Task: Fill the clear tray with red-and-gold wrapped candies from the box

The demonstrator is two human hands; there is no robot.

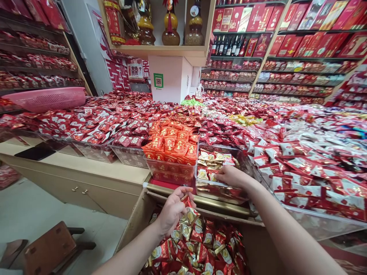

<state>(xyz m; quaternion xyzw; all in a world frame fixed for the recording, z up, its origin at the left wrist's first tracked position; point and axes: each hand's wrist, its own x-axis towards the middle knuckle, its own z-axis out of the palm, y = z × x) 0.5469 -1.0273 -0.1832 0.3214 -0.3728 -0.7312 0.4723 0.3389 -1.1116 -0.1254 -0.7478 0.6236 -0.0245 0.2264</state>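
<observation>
My left hand is over an open cardboard box, its fingers closed on red-and-gold wrapped candies. Below it, the box is filled with more candies in the same wrappers. My right hand reaches into a clear plastic bin on the counter, part-filled with gold-and-red packets. Its fingertips are pinched at a wrapped candy near the bin's front; the palm hides some of the contents.
A heaped bin of orange-red packets adjoins on the left. White-and-red packets fill bins on the right. A pink basket and black phone-like slab are at left. A wooden stool stands on the floor.
</observation>
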